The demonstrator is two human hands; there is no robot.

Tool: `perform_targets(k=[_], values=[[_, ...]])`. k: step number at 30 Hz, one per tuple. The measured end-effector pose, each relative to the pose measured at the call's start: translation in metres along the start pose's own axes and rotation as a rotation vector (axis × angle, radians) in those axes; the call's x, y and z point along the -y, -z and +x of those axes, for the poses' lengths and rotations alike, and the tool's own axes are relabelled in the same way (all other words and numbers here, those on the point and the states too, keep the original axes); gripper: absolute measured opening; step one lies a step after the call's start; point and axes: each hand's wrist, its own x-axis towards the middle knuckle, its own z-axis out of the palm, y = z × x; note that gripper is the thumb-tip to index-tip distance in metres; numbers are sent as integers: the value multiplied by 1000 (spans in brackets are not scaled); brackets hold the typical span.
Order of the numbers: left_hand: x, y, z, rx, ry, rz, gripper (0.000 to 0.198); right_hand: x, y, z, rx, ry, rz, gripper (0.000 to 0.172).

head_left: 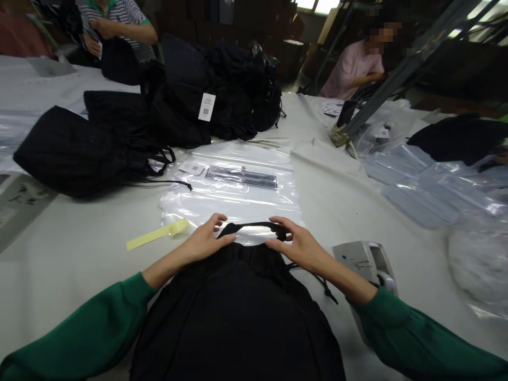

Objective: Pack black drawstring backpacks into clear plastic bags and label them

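Note:
A black drawstring bag (238,312) lies in front of me, its mouth gathered and its carry loop (257,225) standing at the far end. My left hand (210,236) curls at the left end of that loop, thumb against the gathered fabric. On the opposite side, my right hand (296,244) grips the loop's right end between thumb and fingers. A knotted cord (328,293) trails from the bag beside my right wrist. Just beyond the loop lies a clear plastic bag (242,203) with a printed black text panel, flat on the table.
Several black bags are piled (234,90) at the back, one with a white tag (207,107). A yellow paper strip (159,233) lies left, a grey dispenser-like device (365,262) right. Clear plastic bags (444,185) cover the right side. Two people work across the white table (329,196).

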Motion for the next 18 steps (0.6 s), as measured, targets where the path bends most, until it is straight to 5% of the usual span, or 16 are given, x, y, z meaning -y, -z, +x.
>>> perform_targets(k=[3, 6, 10, 12, 14, 16, 18], values=[[-13, 6, -23, 21, -152, 140, 43, -8, -14, -2, 34, -18, -56, 70], [-19, 3, -56, 323, -195, 159, 36, -18, -28, -2, 1, -47, -36, 50], [-11, -2, -96, 434, -212, 185, 35, -22, -34, -1, -65, -10, -5, 22], [-3, -2, -102, 368, -157, 127, 30, -20, -35, -2, -117, -1, 48, 24], [5, 0, -96, 144, -21, 66, 31, -15, -37, -4, -170, 8, 117, 28], [11, 2, -82, -82, 121, 37, 49, -5, -39, -9, -226, 44, 165, 28], [8, 3, -68, -145, 167, 43, 72, 10, -37, -18, -274, 109, 198, 26]])
